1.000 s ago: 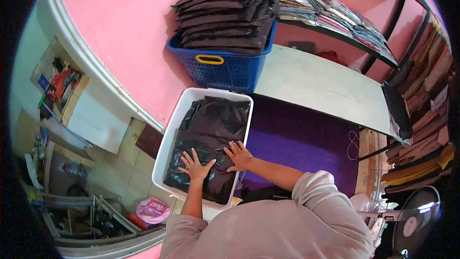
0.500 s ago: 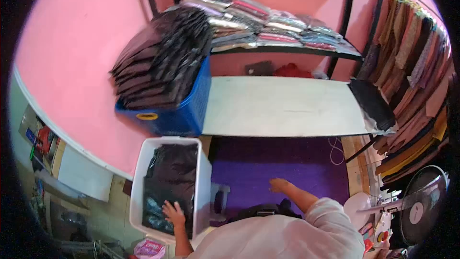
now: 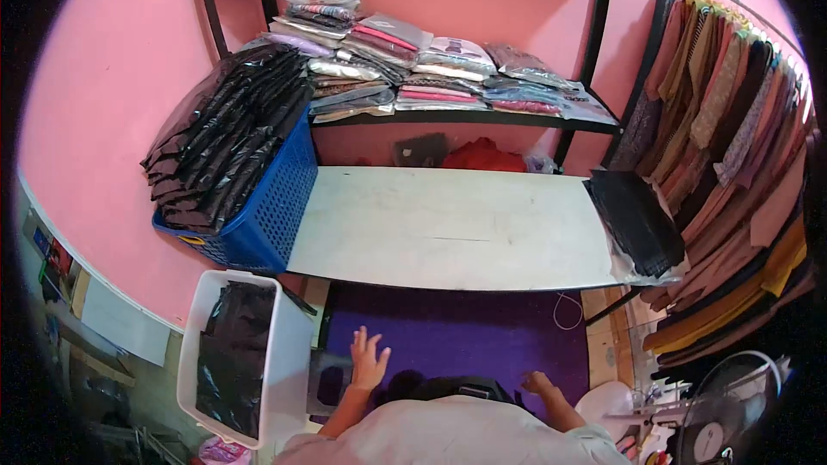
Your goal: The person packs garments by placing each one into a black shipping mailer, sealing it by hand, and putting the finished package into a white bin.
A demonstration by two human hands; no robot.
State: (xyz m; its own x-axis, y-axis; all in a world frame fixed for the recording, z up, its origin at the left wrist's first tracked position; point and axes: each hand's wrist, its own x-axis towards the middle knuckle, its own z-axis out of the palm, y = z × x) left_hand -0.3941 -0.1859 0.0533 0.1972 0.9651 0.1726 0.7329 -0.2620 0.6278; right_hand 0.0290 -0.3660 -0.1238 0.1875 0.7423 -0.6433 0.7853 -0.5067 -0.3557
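Observation:
My left hand [image 3: 369,362] is raised with its fingers spread and holds nothing, to the right of a white bin [image 3: 289,362] with black plastic packages [image 3: 233,353] in it. My right hand [image 3: 537,382] is low in front of the body, over the purple floor mat [image 3: 457,336], its fingers small and partly curled. Beyond both hands is a white table [image 3: 439,224]. At its right end lies a stack of black plastic bags [image 3: 636,222].
A blue basket [image 3: 267,198] heaped with black packages [image 3: 233,133] stands at the left. Behind the table, a shelf [image 3: 482,117] bears wrapped clothes. Hanging garments [image 3: 732,138] line the right side, above a fan [image 3: 708,441].
My left hand has left the bin of black packages and moved right, over the floor side. My right hand is lower and nearer the body. The head view has shifted.

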